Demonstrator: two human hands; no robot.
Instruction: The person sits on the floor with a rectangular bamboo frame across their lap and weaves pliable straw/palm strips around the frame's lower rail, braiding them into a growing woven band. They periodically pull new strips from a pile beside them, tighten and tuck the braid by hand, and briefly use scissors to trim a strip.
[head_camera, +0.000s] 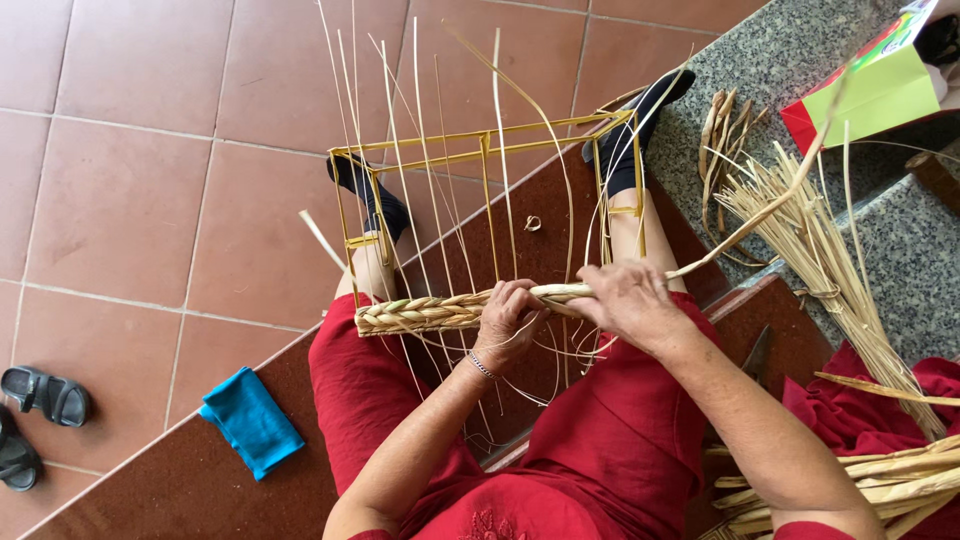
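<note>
Straw plait (425, 312): pale braided band lying across the knees, against the yellow wire frame (487, 150); loose strands (420, 180) standing up through it
Left hand (508, 318): closed on the plait's working end, fingers curled over
Right hand (630, 300): just beside, pinching one long strand (760, 215) running up right
Advice: hold tension even; pack each turn snug
Nearby: straw bundle (830, 260) on the granite step (800, 60); blue cloth (250, 420) lower left

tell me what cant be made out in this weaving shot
Head view:
- Left hand: fingertips curl under the braided straw band, so its grip is hidden.
- Right hand: palm faces away; its grip on the strand is unclear.
- Black sandals: partly cut off by the left edge.
- Straw bundle: lower end hidden behind red cloth.
</note>
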